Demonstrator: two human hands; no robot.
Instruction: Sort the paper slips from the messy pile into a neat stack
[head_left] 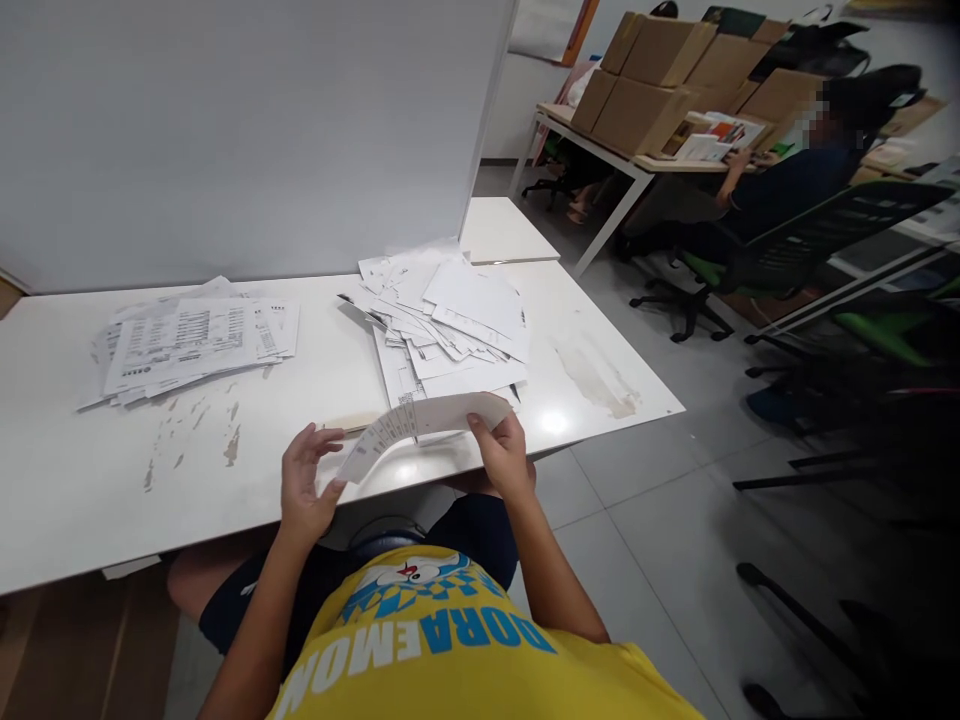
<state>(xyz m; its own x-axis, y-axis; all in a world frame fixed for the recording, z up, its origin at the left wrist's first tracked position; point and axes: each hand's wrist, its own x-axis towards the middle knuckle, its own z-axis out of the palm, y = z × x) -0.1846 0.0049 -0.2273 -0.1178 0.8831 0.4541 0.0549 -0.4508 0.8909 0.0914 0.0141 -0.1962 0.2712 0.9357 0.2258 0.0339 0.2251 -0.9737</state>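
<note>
matt paper slip [420, 425], glossy scuffed white table [75, 470], cardboard boxes [660, 90]

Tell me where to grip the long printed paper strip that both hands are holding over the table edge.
Grip the paper strip by its two short ends, as the left hand and right hand do, coming from the near side of the table. It is long, thin and arches in the middle, so pinching both ends likely keeps it from sagging.

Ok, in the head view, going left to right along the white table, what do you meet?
Spread stack of printed paper forms → left hand → long curved white paper strip held in both hands → right hand → stained bare patch of the white table.
</note>
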